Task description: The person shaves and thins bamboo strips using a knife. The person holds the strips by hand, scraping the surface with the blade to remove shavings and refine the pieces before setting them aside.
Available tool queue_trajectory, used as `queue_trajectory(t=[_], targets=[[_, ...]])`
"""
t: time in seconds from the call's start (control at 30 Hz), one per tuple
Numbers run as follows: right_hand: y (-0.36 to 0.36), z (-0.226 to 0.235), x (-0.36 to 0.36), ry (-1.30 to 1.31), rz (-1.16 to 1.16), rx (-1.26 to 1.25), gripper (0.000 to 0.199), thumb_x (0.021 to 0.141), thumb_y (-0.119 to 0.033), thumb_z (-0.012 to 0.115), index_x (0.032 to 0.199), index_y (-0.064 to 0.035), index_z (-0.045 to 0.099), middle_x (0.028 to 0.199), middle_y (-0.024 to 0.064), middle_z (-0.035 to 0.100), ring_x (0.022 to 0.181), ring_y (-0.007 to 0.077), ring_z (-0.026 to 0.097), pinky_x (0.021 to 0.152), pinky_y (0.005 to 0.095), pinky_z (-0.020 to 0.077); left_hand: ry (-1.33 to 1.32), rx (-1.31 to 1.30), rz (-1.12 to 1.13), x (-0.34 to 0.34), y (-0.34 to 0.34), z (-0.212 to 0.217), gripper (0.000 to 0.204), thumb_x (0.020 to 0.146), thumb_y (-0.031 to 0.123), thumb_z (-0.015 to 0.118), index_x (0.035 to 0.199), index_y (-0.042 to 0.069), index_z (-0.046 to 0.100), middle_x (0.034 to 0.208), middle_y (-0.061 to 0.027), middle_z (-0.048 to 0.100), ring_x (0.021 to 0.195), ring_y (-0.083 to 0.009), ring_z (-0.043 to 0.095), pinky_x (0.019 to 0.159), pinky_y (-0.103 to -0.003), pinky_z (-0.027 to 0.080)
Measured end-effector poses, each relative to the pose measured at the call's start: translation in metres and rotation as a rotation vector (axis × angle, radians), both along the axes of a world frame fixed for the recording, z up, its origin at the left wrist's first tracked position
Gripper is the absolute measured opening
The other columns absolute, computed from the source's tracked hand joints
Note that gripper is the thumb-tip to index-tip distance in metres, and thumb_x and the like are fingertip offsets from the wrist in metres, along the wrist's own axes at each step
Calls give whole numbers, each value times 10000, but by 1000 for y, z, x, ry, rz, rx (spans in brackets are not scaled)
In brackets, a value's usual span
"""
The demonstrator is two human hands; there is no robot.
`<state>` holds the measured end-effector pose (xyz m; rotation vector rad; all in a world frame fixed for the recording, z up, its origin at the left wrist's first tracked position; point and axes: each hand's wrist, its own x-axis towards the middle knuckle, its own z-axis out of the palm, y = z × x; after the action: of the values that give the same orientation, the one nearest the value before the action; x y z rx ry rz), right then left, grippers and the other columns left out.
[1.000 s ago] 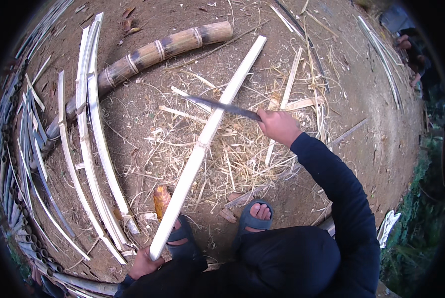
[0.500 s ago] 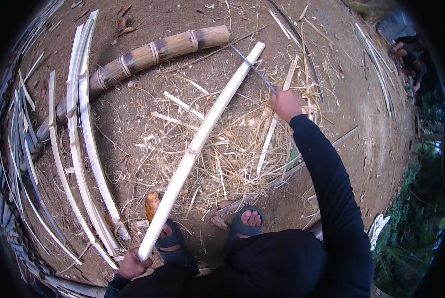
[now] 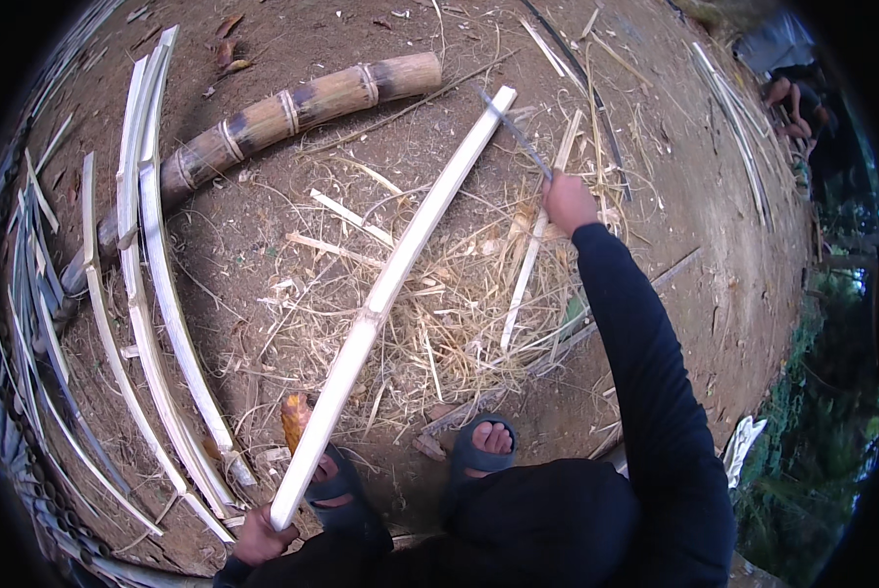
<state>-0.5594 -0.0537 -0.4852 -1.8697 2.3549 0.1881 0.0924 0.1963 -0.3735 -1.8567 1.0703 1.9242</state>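
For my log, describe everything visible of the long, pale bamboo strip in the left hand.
The long, straight, cream-coloured bamboo strip looks split and woody, with a darker node near its middle. It slants away to the upper right over pale, scattered shavings. The bare left hand grips its near end; near its far end, a thin grey metal-looking blade in the right hand crosses it, contact unclear.

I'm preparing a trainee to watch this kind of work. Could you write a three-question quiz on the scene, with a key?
1. Which hand holds the knife by the far end of the pale strip?
2. True or false: the left hand grips the strip's near end.
3. What lies scattered beneath the strip? A) bottles B) shavings C) tiles

Key: 1. The right hand. 2. True. 3. B.
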Motion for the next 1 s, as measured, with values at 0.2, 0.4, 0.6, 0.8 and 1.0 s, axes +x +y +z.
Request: queue_trajectory(t=[0.2, 0.4, 0.6, 0.8, 1.0], targets=[[-4, 3, 12, 12, 78, 28, 296, 974, -224, 515, 929, 41, 638, 800, 260, 685, 759, 434, 694, 720, 506, 576, -61, -33, 17, 0, 12, 15, 225, 734, 47, 730, 939, -24, 672, 673, -2, 607, 612, -90, 569, 575, -294, 472], [-9, 5, -6, 65, 17, 37, 288, 950, -248, 561, 934, 28, 643, 799, 252, 689, 759, 418, 703, 716, 510, 575, -18, -36, -30, 13, 10, 5, 226, 737, 40, 734, 946, -26, 677, 720, 1, 627, 663, -65, 582, 593, -277, 482], [-20, 0, -66, 104, -196, 2, 230, 909, -173, 582, 882, 21, 701, 853, 262, 699, 837, 428, 705, 710, 495, 588, 0, -27, 82, 7, -2, 16, 82, 711, -12, 673, 766, 1, 613, 608, 29, 529, 543, -74, 496, 497, -296, 407], [7, -8, 22, -156, -160, -222, 281, 934, -230, 568, 934, 33, 670, 733, 288, 653, 712, 459, 667, 688, 535, 536, -80, -294, -99, 10, 28, -2, 189, 780, 99, 732, 919, -20, 683, 658, -96, 655, 599, -164, 639, 554, -340, 492], [88, 17, 88, -349, -133, -185, 264, 950, -211, 570, 866, 35, 616, 648, 265, 619, 634, 452, 642, 606, 517, 520, -198, -220, -236, -24, 10, 22, 378, 857, 349, 783, 1025, 20, 700, 744, -112, 703, 664, -189, 681, 644, -349, 538]])
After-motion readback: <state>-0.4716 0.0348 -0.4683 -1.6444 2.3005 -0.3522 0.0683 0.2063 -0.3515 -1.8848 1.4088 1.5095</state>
